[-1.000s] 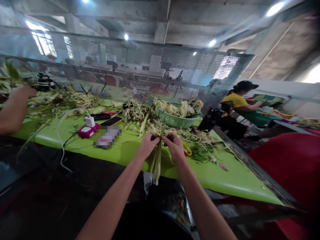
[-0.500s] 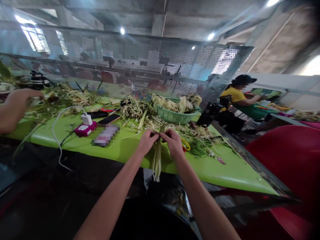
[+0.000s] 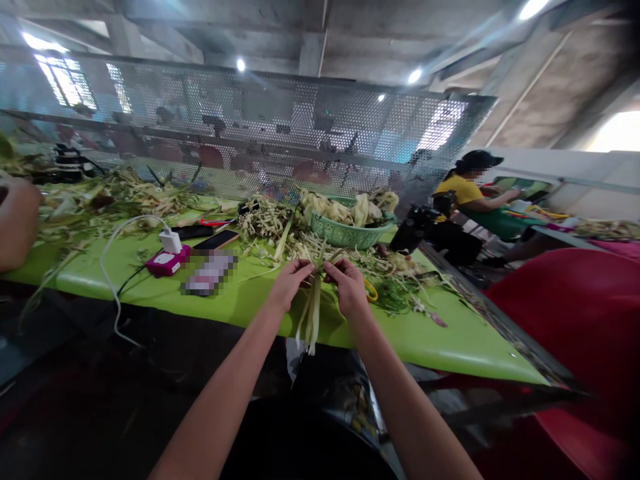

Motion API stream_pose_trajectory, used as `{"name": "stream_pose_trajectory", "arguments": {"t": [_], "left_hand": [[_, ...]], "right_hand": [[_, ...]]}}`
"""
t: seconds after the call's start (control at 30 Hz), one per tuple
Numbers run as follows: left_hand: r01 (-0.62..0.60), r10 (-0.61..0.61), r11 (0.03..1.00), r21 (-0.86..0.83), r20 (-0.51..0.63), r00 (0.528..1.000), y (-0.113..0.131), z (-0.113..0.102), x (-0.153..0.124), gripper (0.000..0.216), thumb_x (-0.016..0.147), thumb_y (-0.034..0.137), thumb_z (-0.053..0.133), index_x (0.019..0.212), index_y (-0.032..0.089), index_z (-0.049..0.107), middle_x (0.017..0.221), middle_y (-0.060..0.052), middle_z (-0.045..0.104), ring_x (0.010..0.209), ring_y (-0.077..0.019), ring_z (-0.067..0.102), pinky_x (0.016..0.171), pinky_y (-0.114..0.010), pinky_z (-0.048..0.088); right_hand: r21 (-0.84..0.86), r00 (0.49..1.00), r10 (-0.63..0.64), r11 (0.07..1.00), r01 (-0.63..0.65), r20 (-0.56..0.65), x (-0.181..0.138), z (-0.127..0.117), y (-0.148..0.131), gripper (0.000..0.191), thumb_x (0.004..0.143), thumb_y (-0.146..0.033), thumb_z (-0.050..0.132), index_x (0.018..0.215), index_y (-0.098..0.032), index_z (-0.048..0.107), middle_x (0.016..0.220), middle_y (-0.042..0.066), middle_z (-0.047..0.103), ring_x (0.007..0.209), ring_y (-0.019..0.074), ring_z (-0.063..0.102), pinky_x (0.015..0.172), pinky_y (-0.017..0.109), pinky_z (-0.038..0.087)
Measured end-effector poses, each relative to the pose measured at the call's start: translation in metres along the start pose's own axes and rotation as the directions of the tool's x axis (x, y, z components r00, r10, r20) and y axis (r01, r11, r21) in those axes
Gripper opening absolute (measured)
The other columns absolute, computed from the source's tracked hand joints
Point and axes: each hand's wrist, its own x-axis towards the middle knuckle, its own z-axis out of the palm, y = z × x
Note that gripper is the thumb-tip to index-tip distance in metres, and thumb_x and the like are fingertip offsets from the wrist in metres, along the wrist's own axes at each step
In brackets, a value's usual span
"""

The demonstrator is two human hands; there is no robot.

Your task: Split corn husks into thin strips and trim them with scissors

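My left hand [image 3: 289, 283] and my right hand [image 3: 350, 285] meet over the near edge of the green table [image 3: 240, 300]. Both are closed in a pinch on the top of a small bundle of pale green leaf strips [image 3: 311, 319]. The strips hang down between my hands past the table edge. Just beyond my fingers lies a heap of dry husks and leaf scraps [image 3: 300, 243]. Yellow-handled scissors [image 3: 371, 291] lie right beside my right hand.
A green basket [image 3: 345, 233] full of husks stands behind the heap. A pink charger block [image 3: 167, 259], white cable and phones [image 3: 216, 240] lie to the left. Another person's arm [image 3: 17, 223] rests at far left. A seated person in yellow [image 3: 465, 193] is at right. Red chair [image 3: 570, 313] near right.
My hands stay on the strip bundle and have shifted their pinch slightly. The other person's arm at left has drawn back toward the frame edge.
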Motion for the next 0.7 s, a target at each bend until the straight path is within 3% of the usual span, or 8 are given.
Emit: {"name": "stream_pose_trajectory", "arguments": {"t": [0.23, 0.47, 0.7], "left_hand": [[-0.044, 0.045, 0.997, 0.060, -0.018, 0.999, -0.0017, 0.0006, 0.0023, 0.024, 0.066, 0.035, 0.073, 0.075, 0.017, 0.060, 0.067, 0.001, 0.058, 0.060, -0.0092, 0.052, 0.059, -0.022, 0.041], [-0.061, 0.054, 0.988, 0.139, 0.051, 0.997, 0.0002, 0.0024, -0.0009, 0.027, 0.066, 0.037, 0.073, 0.077, 0.015, 0.063, 0.069, 0.000, 0.060, 0.062, -0.0101, 0.052, 0.059, -0.022, 0.039], [-0.036, 0.036, 0.999, -0.004, -0.043, 0.998, 0.0002, 0.0025, 0.0017, 0.025, 0.064, 0.031, 0.074, 0.082, 0.017, 0.065, 0.071, 0.000, 0.063, 0.063, -0.0107, 0.055, 0.064, -0.024, 0.042]], "right_hand": [[-0.033, 0.996, -0.006, 0.999, 0.009, 0.089, -0.0030, 0.0011, -0.0040, 0.023, 0.065, -0.039, 0.074, 0.071, -0.021, 0.060, 0.067, -0.001, 0.057, 0.058, 0.0132, 0.048, 0.056, 0.027, 0.043], [-0.028, 0.998, -0.015, 0.999, 0.017, 0.054, -0.0014, 0.0007, -0.0010, 0.028, 0.064, -0.040, 0.077, 0.066, -0.021, 0.057, 0.060, -0.003, 0.054, 0.055, 0.0123, 0.047, 0.054, 0.027, 0.041], [-0.030, 0.999, -0.004, 1.000, 0.005, 0.047, -0.0008, 0.0004, -0.0001, 0.032, 0.064, -0.045, 0.077, 0.062, -0.020, 0.056, 0.058, -0.004, 0.051, 0.052, 0.0109, 0.045, 0.052, 0.026, 0.040]]}}
